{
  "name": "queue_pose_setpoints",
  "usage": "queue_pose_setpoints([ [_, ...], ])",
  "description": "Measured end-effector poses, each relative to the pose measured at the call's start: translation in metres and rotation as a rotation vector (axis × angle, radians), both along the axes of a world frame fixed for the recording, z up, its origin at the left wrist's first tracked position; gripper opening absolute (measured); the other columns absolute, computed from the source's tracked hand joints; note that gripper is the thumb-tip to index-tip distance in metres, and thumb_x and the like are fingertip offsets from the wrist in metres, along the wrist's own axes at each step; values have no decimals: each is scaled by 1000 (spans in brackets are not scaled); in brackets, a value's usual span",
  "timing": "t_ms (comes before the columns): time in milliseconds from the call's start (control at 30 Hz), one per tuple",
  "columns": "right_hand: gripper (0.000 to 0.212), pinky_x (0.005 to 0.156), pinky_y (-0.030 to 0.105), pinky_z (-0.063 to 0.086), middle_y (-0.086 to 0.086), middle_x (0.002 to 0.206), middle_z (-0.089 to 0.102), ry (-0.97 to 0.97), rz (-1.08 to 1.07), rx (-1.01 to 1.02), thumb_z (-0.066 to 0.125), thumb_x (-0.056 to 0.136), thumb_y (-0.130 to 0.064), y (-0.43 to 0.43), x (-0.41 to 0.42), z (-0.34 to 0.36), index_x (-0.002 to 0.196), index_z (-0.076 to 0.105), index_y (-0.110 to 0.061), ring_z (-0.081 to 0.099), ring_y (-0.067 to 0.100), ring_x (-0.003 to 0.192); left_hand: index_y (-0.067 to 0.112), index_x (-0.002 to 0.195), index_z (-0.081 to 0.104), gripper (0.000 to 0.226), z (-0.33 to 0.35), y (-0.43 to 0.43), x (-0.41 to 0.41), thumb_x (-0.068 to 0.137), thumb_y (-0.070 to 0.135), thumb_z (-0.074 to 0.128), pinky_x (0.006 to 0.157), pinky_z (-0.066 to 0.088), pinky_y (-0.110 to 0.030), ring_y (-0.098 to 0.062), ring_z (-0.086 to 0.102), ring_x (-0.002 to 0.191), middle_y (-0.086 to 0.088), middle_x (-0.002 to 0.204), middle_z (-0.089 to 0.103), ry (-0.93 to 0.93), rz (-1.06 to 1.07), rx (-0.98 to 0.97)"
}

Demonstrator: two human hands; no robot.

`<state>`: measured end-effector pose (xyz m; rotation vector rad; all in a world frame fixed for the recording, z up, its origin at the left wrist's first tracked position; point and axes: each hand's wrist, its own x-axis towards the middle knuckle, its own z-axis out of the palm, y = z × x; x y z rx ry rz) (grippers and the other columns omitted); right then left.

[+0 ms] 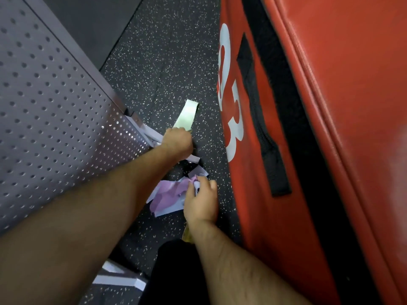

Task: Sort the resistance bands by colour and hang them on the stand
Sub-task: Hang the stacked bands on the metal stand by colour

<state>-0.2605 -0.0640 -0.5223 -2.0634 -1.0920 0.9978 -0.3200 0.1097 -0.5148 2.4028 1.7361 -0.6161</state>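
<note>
Curled into a fist, the left hand [177,140] pinches the near end of a pale green band [186,116]. The band's free length lies flat on the speckled floor [154,62], pointing toward twelve o'clock. At five o'clock from it, the right hand [201,201] closes round a bunched pink band [167,194] with paler strips in the same clutch, and loose folds spill toward nine o'clock. Keeping green apart from pink looks like colour sorting done at floor level. A yellow strip [187,235] peeps from under the right wrist at six o'clock. The perforated grey panel [55,95] at nine o'clock is probably the stand, near enough for hanging. A red padded box [330,128] crowds the three o'clock side, which likely explains the narrow reach.
</note>
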Motion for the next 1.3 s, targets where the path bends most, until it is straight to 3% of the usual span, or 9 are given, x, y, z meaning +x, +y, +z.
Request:
queue_pose_setpoints([
  [133,22,93,33,43,12,123,55,32,-18,75,58,97,-15,6,-4,57,115,67,-6,59,31,108,4,104,68,25,62,-42,-13,95,4,46,76,51,-40,-31,64,92,-12,102,66,-509,187,205],
  [233,23,91,23,37,6,119,54,44,70,175,59,93,-9,9,-2,130,116,64,-12,53,25,111,6,105,72,22,142,-84,-22,93,3,53,73,39,-23,-23,63,95,-7,102,69,-772,265,368],
  [333,21,86,33,45,6,115,55,131,97,377,59,94,-14,10,13,210,115,61,-13,56,27,103,7,110,72,26,230,-122,-13,90,-1,58,78,39,-16,-17,63,98,-4,107,71,-911,230,506],
  [600,8,74,35,42,12,88,61,72,49,1003,66,92,-12,-17,113,419,89,67,-5,55,27,83,11,113,71,28,449,-181,63,93,0,55,90,47,-15,-4,61,103,5,111,69,-1256,-33,705],
  [767,13,75,27,46,4,90,68,-13,173,1009,68,90,-26,-43,215,499,92,69,-13,61,17,87,12,115,70,28,521,-204,132,92,4,58,89,51,-18,-4,66,102,4,112,71,-1428,-94,592],
  [967,11,69,28,43,-10,84,67,-167,275,762,74,87,-30,-63,293,473,94,68,-24,60,10,79,12,113,72,27,470,-209,189,91,2,60,85,45,-10,10,62,92,11,106,70,-1388,-172,360],
  [1067,60,84,28,42,8,119,61,-429,314,370,77,79,-53,-68,318,425,131,56,-30,58,22,106,10,125,67,34,419,-198,200,91,4,62,96,32,-2,-2,54,120,5,128,61,-1069,-269,211],
  [1133,87,102,40,41,16,135,47,-646,322,141,71,73,-71,-71,326,403,146,39,-36,48,36,124,9,132,61,41,399,-189,200,91,6,64,104,24,-8,-15,45,136,-5,141,55,-873,-287,198],
  [1300,58,96,42,38,12,134,43,-1115,298,122,54,89,-65,-72,316,411,133,52,-26,43,36,121,14,129,63,38,392,-173,184,91,11,65,93,39,-17,-18,58,116,-1,130,61,-862,-182,174],
])
